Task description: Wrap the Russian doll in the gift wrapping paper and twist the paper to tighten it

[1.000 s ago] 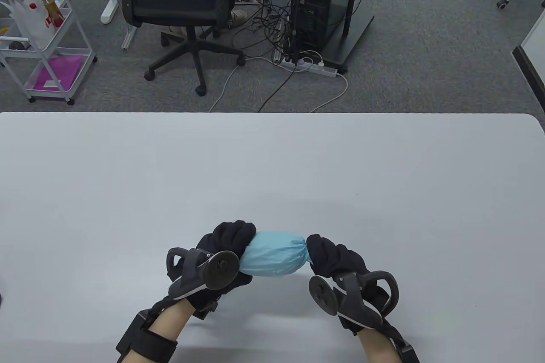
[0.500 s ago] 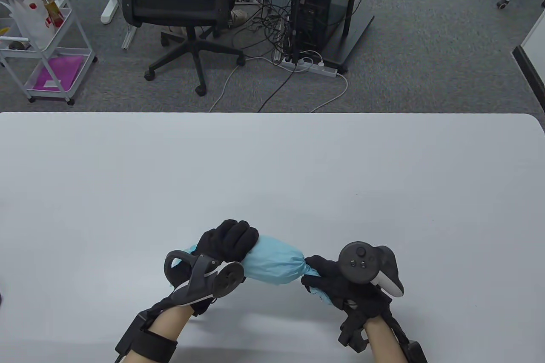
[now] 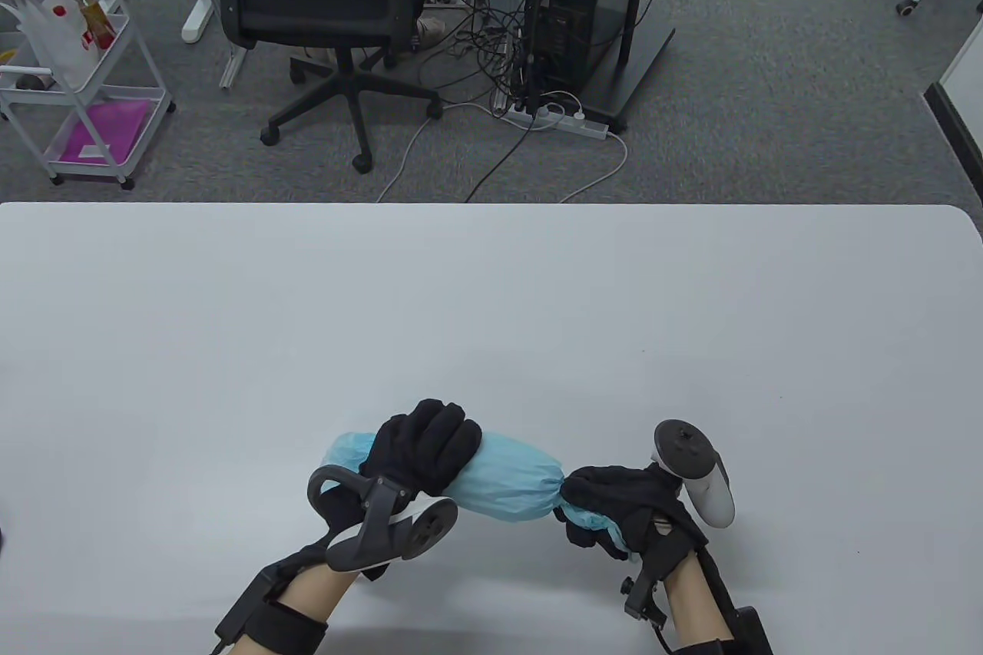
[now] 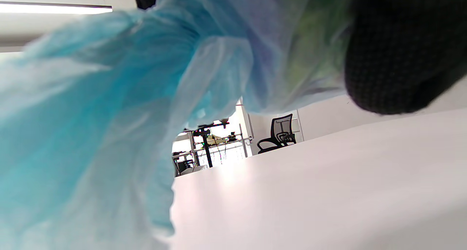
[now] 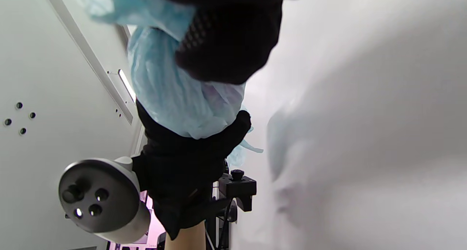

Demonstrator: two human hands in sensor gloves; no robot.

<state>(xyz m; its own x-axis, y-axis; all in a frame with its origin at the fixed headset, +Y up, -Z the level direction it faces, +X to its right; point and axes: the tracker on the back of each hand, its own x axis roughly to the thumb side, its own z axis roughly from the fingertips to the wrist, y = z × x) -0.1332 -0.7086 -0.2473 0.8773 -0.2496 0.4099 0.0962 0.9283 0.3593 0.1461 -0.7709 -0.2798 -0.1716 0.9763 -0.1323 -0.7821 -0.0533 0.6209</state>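
The Russian doll is fully covered by the light blue gift wrapping paper (image 3: 503, 482), so only a long blue bundle is visible. It lies across the near part of the white worktop (image 3: 491, 302), between the two hands. In the table view I cannot tell if the bundle touches the worktop or is lifted a little.

The left hand (image 3: 418, 455) is on the left part of the bundle, with its fingers (image 3: 441, 428) curled over the top of the paper and holding it. Some loose paper comes out behind this hand, on its left side.

The right hand (image 3: 622, 505) grips the right end of the paper, where it is gathered into a narrow twisted neck. Its fingers (image 3: 587, 486) are closed around this end, and a little blue paper shows under the palm.
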